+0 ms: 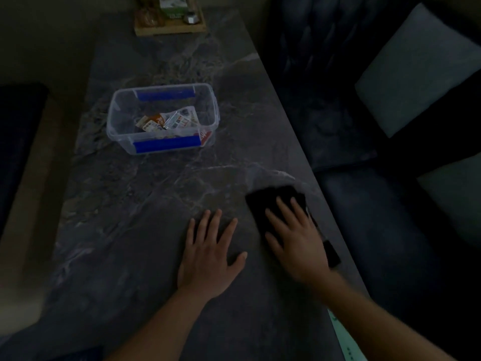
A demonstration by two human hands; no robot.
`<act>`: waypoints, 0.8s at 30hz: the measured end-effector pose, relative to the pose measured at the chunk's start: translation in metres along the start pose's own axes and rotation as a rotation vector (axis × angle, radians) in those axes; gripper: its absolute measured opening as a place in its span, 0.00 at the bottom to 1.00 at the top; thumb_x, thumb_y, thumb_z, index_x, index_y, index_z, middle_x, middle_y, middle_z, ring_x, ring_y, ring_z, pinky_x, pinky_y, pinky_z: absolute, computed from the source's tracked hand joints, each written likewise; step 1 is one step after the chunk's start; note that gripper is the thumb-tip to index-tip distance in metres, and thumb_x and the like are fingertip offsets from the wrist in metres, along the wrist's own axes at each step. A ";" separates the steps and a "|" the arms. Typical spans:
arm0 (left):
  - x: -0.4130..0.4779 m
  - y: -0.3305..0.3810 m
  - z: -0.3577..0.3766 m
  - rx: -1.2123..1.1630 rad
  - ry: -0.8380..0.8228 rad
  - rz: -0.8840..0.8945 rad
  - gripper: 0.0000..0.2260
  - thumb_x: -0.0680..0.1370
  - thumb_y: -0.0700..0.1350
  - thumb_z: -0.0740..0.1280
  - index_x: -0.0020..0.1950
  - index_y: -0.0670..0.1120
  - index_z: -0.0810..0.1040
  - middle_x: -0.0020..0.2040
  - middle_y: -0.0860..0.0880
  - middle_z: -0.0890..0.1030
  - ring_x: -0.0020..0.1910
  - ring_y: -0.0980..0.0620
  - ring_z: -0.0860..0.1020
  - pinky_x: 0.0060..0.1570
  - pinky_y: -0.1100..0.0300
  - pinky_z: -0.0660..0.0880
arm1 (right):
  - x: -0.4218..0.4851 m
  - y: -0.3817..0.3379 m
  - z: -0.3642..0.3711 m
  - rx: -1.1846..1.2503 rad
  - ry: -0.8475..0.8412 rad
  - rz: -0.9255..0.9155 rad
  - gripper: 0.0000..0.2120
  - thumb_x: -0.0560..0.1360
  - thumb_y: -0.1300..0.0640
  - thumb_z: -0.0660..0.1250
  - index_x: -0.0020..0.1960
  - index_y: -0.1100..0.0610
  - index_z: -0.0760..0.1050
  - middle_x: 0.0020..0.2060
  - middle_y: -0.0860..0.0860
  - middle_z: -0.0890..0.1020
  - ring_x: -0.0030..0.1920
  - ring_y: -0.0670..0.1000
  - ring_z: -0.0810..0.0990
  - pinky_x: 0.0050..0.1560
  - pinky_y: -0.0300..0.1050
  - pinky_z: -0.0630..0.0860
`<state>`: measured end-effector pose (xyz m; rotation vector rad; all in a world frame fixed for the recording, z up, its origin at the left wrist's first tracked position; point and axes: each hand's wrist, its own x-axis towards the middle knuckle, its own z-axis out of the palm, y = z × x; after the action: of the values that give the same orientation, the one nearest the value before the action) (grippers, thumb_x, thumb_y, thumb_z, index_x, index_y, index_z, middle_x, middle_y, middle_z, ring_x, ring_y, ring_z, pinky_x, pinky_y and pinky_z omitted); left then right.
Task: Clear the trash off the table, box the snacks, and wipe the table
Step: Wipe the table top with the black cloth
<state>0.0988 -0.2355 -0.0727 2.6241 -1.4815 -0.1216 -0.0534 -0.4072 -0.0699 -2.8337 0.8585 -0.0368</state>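
My right hand (296, 238) presses flat on a black cloth (270, 201) near the right edge of the dark marble table (135, 230); the hand is blurred. My left hand (208, 254) lies flat on the bare tabletop just left of it, fingers spread, holding nothing. Further back stands a clear plastic box (114, 126) with blue handles, and several snack packets (166, 121) lie inside it.
A wooden tray (169, 28) with a green-and-white carton and other small items sits at the table's far end. A dark sofa (364, 204) with pale cushions (416, 71) runs along the table's right edge. A dark seat (18, 142) is at the left.
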 end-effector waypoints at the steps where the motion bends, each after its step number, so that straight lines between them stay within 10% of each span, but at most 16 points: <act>1: 0.001 0.001 -0.002 -0.003 -0.008 -0.002 0.34 0.75 0.67 0.55 0.78 0.55 0.60 0.79 0.44 0.60 0.79 0.42 0.54 0.76 0.38 0.52 | -0.027 0.004 0.002 -0.005 -0.013 -0.078 0.27 0.82 0.36 0.50 0.78 0.43 0.61 0.81 0.47 0.57 0.82 0.55 0.48 0.78 0.56 0.53; 9: 0.003 -0.002 0.006 -0.042 0.017 0.013 0.34 0.74 0.68 0.57 0.77 0.56 0.61 0.79 0.45 0.61 0.79 0.43 0.55 0.75 0.39 0.53 | 0.126 0.012 -0.018 0.064 -0.039 0.309 0.29 0.82 0.37 0.49 0.80 0.45 0.56 0.82 0.52 0.52 0.81 0.59 0.45 0.80 0.60 0.46; 18: 0.003 -0.038 -0.013 -0.401 0.045 0.019 0.22 0.74 0.59 0.59 0.64 0.51 0.78 0.72 0.49 0.72 0.76 0.49 0.63 0.77 0.46 0.54 | -0.037 -0.004 0.002 -0.030 -0.071 -0.229 0.25 0.82 0.36 0.50 0.78 0.41 0.62 0.81 0.46 0.57 0.81 0.53 0.51 0.78 0.52 0.53; 24: -0.010 -0.097 -0.007 0.078 0.031 -0.105 0.29 0.77 0.66 0.51 0.77 0.57 0.63 0.78 0.44 0.63 0.78 0.42 0.57 0.75 0.34 0.48 | 0.119 -0.022 -0.014 0.061 -0.036 0.285 0.28 0.81 0.36 0.47 0.80 0.43 0.57 0.82 0.50 0.52 0.81 0.58 0.45 0.80 0.59 0.45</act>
<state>0.1766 -0.1769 -0.0804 2.7533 -1.3655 -0.0339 0.0563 -0.4574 -0.0552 -2.6207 1.2207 0.0266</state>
